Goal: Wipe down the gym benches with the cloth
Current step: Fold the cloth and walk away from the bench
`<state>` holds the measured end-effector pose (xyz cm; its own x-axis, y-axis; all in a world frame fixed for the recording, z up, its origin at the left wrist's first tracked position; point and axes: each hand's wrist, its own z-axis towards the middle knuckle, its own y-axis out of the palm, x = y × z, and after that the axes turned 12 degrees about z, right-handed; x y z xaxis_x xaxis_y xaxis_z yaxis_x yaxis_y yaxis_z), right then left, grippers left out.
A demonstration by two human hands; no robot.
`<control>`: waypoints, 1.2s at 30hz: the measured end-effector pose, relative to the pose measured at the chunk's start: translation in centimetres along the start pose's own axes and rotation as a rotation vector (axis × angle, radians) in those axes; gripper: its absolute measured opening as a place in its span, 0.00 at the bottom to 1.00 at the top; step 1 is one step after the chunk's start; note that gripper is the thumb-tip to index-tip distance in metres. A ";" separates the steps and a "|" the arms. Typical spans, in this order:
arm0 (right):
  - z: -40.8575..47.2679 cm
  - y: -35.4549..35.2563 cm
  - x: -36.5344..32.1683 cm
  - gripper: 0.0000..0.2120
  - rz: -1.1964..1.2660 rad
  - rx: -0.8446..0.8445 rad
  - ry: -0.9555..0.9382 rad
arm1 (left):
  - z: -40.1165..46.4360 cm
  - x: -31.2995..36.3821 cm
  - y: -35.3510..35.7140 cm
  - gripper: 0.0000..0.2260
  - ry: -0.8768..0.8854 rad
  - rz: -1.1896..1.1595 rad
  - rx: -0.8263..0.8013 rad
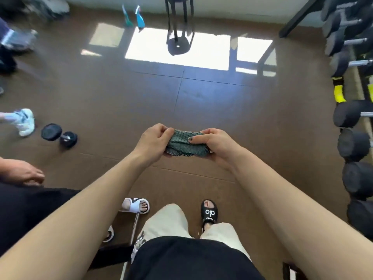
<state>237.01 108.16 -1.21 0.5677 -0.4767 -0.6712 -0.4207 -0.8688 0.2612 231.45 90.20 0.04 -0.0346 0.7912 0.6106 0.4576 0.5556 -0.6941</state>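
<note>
A dark green waffle-textured cloth (184,145) is bunched up in front of me at chest height, over the brown gym floor. My left hand (154,140) pinches its left end and my right hand (216,143) grips its right end, thumb on top. A black padded bench (113,257) with a metal leg shows only partly at the bottom left, behind my left forearm. My legs and black slides are below.
A dumbbell rack (355,122) lines the right edge. A loose black dumbbell (59,135) lies on the floor at left. Another person's hand (24,172) and sandalled foot (135,206) are close at left. A black stand (178,25) is at the far wall.
</note>
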 end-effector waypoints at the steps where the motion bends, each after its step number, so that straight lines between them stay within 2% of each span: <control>1: 1.8 1.3 -1.6 0.15 -0.005 -0.020 0.014 | 1.6 -0.1 -1.2 0.13 -0.026 -0.012 0.030; 6: 10.3 8.3 -8.7 0.15 -0.033 -0.103 0.110 | 9.8 -1.8 -6.7 0.13 -0.140 -0.075 0.151; 10: 17.4 14.4 -12.8 0.06 -0.043 -0.144 0.113 | 17.5 -4.2 -11.0 0.10 -0.223 -0.186 0.195; 16: 27.7 24.8 -17.5 0.16 -0.237 -0.160 0.111 | 27.2 -8.4 -18.9 0.11 -0.352 -0.326 0.185; 20: 33.0 31.8 -20.3 0.18 -0.272 -0.200 0.163 | 32.0 -11.1 -24.6 0.10 -0.440 -0.376 0.204; 23: 38.2 37.6 -22.3 0.19 -0.312 -0.244 0.214 | 35.7 -13.2 -28.5 0.09 -0.487 -0.326 0.263; 30: 47.2 52.4 -23.9 0.21 -0.531 -0.440 0.327 | 40.6 -20.4 -36.0 0.12 -0.683 -0.343 0.437; 36: 50.0 65.7 -20.1 0.14 -0.693 -0.576 0.402 | 40.9 -29.8 -41.3 0.11 -0.813 -0.414 0.564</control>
<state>162.59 67.30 -5.24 0.8017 0.2450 -0.5451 0.4439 -0.8548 0.2686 177.28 54.07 -5.09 -0.7695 0.3314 0.5459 -0.1946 0.6925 -0.6947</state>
